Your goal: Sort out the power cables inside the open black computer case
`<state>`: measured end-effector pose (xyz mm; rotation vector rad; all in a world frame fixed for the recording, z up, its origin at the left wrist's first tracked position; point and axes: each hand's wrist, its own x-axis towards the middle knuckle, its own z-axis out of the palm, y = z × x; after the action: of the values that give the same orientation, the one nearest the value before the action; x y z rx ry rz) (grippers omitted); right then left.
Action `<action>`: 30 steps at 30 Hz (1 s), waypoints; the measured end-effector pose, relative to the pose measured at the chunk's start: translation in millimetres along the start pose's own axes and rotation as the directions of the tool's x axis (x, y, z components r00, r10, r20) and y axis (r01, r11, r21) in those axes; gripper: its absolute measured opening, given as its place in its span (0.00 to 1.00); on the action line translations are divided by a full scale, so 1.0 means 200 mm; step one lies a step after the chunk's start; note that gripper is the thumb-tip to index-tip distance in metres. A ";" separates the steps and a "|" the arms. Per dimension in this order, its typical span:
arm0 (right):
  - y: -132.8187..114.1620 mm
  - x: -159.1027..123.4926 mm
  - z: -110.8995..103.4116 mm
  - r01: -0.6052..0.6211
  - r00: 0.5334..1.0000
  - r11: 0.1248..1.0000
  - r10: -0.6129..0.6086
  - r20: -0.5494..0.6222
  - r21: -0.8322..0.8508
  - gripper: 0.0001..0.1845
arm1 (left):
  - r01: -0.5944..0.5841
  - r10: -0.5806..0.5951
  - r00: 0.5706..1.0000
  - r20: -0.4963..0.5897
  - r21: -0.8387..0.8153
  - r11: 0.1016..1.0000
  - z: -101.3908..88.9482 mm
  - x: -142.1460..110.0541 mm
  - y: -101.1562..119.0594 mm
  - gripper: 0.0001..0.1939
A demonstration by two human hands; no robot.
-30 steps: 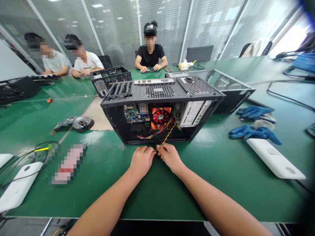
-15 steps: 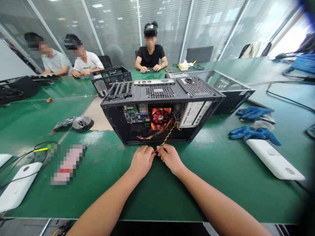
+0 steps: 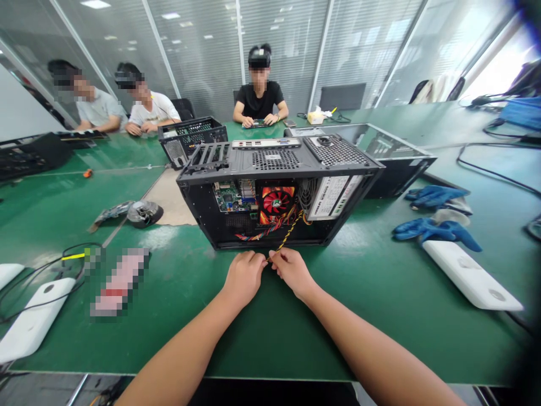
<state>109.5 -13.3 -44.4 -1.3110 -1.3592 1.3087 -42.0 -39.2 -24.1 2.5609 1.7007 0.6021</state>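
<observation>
No legible text, only small, unreadable lettering (image 3: 323,198) on the power supply label (image 3: 336,196).

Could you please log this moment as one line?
left hand: pinching yellow-black cable | right hand: pinching same cable | computer case: open side facing hands

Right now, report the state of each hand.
Left hand: closed, pinching the yellow-and-black cable.
Right hand: closed, pinching the same cable.
</observation>
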 end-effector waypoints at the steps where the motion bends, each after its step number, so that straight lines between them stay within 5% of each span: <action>1: 0.00 0.00 0.00 0.000 1.000 1.000 0.000 -0.002 0.002 0.22 | -0.002 0.002 1.000 -0.001 0.004 1.000 0.00 0.00 0.00 0.09; 30: -0.01 0.01 0.00 -0.034 0.999 0.995 0.030 0.037 0.094 0.15 | 0.006 -0.005 1.000 0.007 -0.069 0.998 0.01 0.00 0.01 0.05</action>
<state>109.5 -12.0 -43.3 -1.2548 -1.2889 1.4074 -40.5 -40.0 -25.1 2.5079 1.6544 0.6394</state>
